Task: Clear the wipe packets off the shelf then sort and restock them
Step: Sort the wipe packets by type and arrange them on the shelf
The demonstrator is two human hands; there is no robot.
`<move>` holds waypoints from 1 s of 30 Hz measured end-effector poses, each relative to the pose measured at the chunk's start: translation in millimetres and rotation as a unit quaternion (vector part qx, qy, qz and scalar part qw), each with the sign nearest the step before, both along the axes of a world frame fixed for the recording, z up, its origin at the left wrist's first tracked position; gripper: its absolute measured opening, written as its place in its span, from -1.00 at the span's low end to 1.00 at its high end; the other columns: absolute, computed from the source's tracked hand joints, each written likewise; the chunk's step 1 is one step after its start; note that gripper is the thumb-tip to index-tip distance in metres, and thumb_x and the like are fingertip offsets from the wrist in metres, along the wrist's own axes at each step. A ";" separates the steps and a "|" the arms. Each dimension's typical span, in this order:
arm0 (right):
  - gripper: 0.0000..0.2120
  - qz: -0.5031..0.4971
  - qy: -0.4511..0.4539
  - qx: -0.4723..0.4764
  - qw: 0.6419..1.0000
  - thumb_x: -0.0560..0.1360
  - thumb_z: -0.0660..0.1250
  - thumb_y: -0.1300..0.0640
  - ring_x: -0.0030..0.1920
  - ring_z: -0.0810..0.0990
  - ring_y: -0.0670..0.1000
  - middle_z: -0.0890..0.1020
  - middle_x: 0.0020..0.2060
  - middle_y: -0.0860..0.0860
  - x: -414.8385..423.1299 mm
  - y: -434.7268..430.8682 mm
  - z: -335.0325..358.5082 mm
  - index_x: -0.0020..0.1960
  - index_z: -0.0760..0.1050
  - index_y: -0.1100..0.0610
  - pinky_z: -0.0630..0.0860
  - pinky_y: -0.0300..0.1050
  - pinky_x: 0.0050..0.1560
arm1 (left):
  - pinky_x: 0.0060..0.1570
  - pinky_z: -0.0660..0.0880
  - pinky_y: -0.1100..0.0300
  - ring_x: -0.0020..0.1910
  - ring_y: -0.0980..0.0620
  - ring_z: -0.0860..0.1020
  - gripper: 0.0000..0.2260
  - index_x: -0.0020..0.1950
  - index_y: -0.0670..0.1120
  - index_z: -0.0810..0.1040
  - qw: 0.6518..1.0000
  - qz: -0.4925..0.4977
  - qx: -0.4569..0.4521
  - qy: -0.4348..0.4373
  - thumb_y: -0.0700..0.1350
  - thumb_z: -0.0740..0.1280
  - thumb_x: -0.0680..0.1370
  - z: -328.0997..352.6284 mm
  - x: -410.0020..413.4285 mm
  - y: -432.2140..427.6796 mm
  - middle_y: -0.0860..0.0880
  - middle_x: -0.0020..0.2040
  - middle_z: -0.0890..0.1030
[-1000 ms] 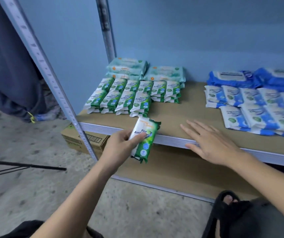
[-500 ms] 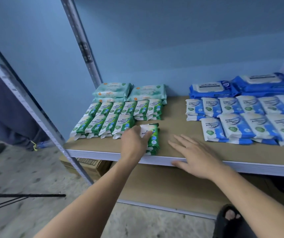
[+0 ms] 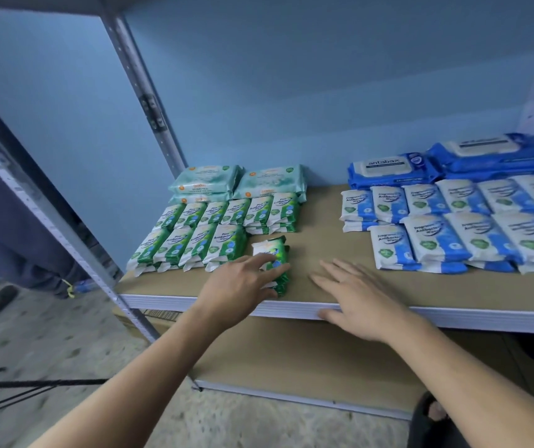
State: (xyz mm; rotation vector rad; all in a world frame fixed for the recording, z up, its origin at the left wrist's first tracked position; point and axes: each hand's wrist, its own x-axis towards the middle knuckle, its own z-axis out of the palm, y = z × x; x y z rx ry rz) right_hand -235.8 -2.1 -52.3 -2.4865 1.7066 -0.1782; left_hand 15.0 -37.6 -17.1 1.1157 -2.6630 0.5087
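Note:
A green wipe packet lies on the brown shelf board near its front edge, just right of the rows of green packets. My left hand rests on the packet's near half with its fingers spread and nearly straight; the thumb is hidden. My right hand lies flat on the board to the right of it, fingers straight, thumb on the white front rim. Pale teal packs stand behind the green rows. Small blue-and-white packets and big blue packs fill the shelf's right side.
Grey metal uprights frame the shelf at the left. A lower shelf board sits beneath, with a cardboard box under the left corner. A black sandal shows at the bottom right, and black rods lie on the floor.
My left hand carried the green packet up from below the shelf edge onto the board and set it down beside the green rows. My right hand stayed flat at the shelf's front.

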 end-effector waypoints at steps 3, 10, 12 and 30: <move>-0.33 -0.002 -0.007 0.001 1.000 0.59 0.21 -0.24 0.61 -0.02 0.03 0.02 0.63 -0.03 -0.2 0.7 -1.1 0.62 0.06 -0.13 -0.04 -0.01 0.59 | -0.39 0.51 0.17 -0.23 -0.07 0.66 -0.71 0.16 0.05 0.66 1.000 0.019 0.008 -0.003 0.05 0.50 0.45 3.4 -0.4 -8.3 0.00 0.15 0.66; -0.34 0.000 -0.007 -0.001 1.000 0.61 0.18 -0.22 0.62 -0.06 0.01 -0.02 0.63 -0.04 -0.4 1.1 -1.0 0.63 0.01 -0.14 -0.11 -0.03 0.59 | -0.02 0.54 0.07 0.23 -0.04 0.60 -0.64 0.42 0.11 0.52 0.992 0.116 0.050 0.027 0.05 0.36 0.61 -1.9 16.1 -32.0 0.14 0.46 0.46; -0.34 0.002 -0.005 -0.004 1.000 0.62 0.18 -0.22 0.62 -0.07 0.01 -0.02 0.63 -0.04 -0.3 1.5 -1.2 0.63 0.00 -0.14 -0.11 -0.02 0.59 | 0.13 0.49 0.05 0.29 0.00 0.57 -0.64 0.42 0.10 0.52 0.992 0.114 0.042 0.025 0.05 0.35 0.61 -3.3 16.3 -36.1 0.12 0.47 0.46; -0.38 0.005 0.012 -0.044 0.999 0.64 0.10 -0.23 0.62 -0.05 0.07 0.01 0.63 -0.01 -2.6 5.5 -15.3 0.63 0.00 -0.12 -0.18 -0.01 0.57 | 0.10 0.58 -0.02 0.22 -0.04 0.61 -0.52 0.21 -0.06 0.63 0.993 0.072 -0.015 0.096 -0.20 0.64 0.32 -28.4 17.4 -55.6 -0.05 0.25 0.64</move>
